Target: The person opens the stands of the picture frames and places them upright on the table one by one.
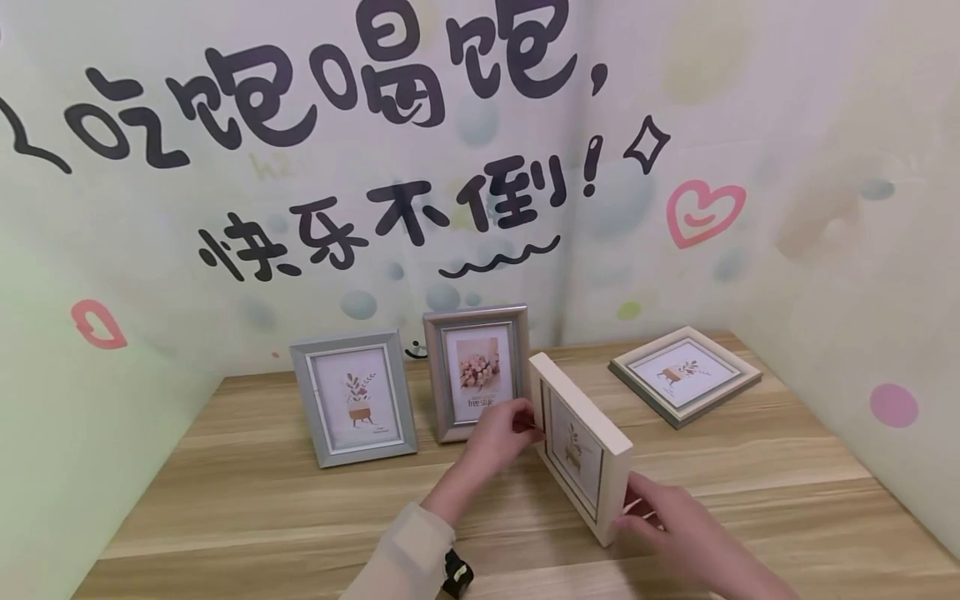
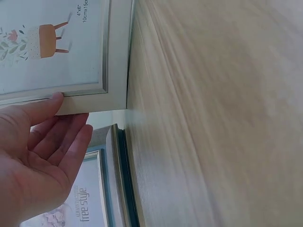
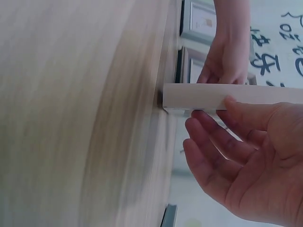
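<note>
A cream picture frame with a potted-plant print stands upright on the wooden table, turned at an angle. My left hand holds its far side edge; in the left wrist view the thumb lies on the front border with the fingers behind. At the near side edge, my right hand pinches the frame; the right wrist view shows its thumb on the pale edge and fingertips beyond it. Just behind my left hand is a champagne-coloured frame with a flower print.
To the left stands a grey-blue frame with a plant print. Two frames lie stacked at the back right, the upper one cream, the lower grey-green. A printed backdrop rises behind the wooden table.
</note>
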The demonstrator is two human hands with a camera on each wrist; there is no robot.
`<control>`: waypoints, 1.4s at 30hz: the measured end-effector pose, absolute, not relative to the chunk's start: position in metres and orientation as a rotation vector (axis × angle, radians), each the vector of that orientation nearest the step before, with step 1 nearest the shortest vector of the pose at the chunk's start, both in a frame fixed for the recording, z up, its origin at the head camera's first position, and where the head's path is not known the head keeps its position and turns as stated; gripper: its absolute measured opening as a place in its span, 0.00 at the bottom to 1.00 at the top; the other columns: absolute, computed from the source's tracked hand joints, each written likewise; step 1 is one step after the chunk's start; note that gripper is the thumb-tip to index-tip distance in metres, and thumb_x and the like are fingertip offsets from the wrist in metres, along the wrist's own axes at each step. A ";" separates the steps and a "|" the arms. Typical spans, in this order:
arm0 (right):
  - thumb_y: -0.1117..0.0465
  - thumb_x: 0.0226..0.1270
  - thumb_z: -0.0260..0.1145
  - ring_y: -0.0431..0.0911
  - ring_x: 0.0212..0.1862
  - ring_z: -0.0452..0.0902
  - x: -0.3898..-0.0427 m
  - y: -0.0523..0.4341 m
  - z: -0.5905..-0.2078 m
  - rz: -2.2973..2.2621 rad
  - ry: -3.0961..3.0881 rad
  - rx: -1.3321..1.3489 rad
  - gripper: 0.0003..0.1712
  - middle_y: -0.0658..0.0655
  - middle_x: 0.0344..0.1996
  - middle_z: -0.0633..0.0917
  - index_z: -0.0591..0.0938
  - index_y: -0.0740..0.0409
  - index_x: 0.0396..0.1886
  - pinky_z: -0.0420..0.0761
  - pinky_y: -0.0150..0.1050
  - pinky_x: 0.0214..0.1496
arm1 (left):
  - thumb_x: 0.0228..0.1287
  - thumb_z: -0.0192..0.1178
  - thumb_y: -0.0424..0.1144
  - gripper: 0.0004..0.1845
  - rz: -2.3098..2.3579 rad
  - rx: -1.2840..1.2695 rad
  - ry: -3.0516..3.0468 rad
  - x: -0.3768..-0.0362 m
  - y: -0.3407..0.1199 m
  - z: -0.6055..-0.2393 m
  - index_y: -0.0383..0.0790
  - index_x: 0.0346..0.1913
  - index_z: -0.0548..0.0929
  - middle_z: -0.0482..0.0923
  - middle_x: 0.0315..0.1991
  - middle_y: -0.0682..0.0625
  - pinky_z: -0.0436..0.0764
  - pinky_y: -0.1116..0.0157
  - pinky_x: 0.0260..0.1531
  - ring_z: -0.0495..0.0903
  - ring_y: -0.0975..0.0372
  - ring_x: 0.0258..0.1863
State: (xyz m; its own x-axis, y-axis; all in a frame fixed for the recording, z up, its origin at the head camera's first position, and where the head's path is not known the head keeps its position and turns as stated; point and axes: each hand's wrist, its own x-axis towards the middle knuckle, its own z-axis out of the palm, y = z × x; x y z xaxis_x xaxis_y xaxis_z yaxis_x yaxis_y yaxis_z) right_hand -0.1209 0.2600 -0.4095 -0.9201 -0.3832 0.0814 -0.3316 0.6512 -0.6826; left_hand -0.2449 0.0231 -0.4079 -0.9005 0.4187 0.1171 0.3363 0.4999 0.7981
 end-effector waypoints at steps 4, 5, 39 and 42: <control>0.55 0.69 0.65 0.35 0.39 0.82 -0.122 0.268 -0.411 -1.127 2.814 -0.557 0.22 0.53 0.42 0.88 0.78 0.62 0.56 0.84 0.30 0.38 | 0.60 0.69 0.31 0.08 1.372 0.675 2.656 -0.244 0.021 -0.408 0.37 0.41 0.83 0.87 0.39 0.45 0.85 0.70 0.40 0.86 0.58 0.40; 0.55 0.69 0.65 0.35 0.39 0.82 -0.122 0.269 -0.411 -1.127 2.817 -0.542 0.21 0.52 0.42 0.88 0.78 0.61 0.56 0.84 0.30 0.38 | 0.60 0.69 0.31 0.08 1.376 0.684 2.656 -0.243 0.021 -0.408 0.36 0.41 0.83 0.87 0.39 0.44 0.85 0.70 0.40 0.86 0.57 0.40; 0.59 0.71 0.64 0.74 0.70 0.59 -0.086 0.266 -0.408 -1.482 2.583 -0.230 0.51 0.79 0.72 0.57 0.41 0.72 0.78 0.83 0.43 0.61 | 0.60 0.69 0.32 0.17 1.349 0.576 2.779 -0.214 0.031 -0.399 0.37 0.49 0.75 0.86 0.45 0.42 0.87 0.66 0.40 0.88 0.55 0.42; 0.58 0.72 0.63 0.74 0.69 0.61 -0.092 0.264 -0.403 -1.443 2.701 -0.216 0.50 0.79 0.71 0.58 0.43 0.73 0.77 0.80 0.53 0.62 | 0.62 0.68 0.35 0.20 1.342 0.586 2.778 -0.208 0.035 -0.394 0.36 0.53 0.73 0.85 0.48 0.40 0.87 0.65 0.42 0.86 0.54 0.45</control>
